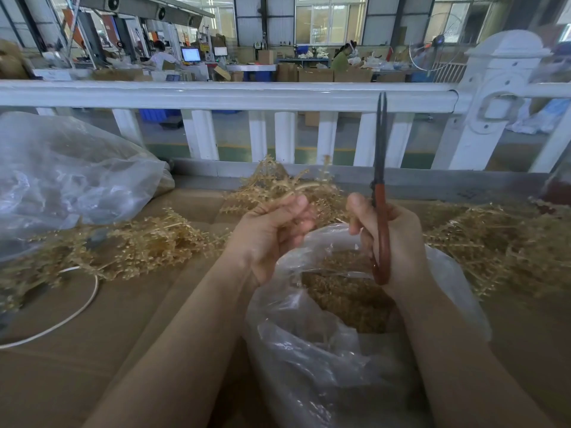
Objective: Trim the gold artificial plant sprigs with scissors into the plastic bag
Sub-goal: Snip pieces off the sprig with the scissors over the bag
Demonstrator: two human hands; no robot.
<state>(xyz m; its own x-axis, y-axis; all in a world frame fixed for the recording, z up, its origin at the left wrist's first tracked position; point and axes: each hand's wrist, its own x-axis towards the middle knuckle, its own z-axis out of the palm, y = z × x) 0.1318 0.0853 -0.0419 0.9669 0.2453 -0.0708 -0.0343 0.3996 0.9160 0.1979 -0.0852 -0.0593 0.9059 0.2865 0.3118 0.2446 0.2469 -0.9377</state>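
Above the open plastic bag (324, 350) | your left hand (272, 233) grips a bunch of gold sprigs (278, 186), fingers curled | your right hand (392, 242) clasps scissors (381, 193), blades upright, nearly closed, beside the sprigs.

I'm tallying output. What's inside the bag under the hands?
The open bag holds a heap of gold trimmings. The right hand covers part of it; its depth is hidden.

light: bright daylight, rear windows (330, 18) | shadows: soft | edges: bowed, perhaps slightly blurred
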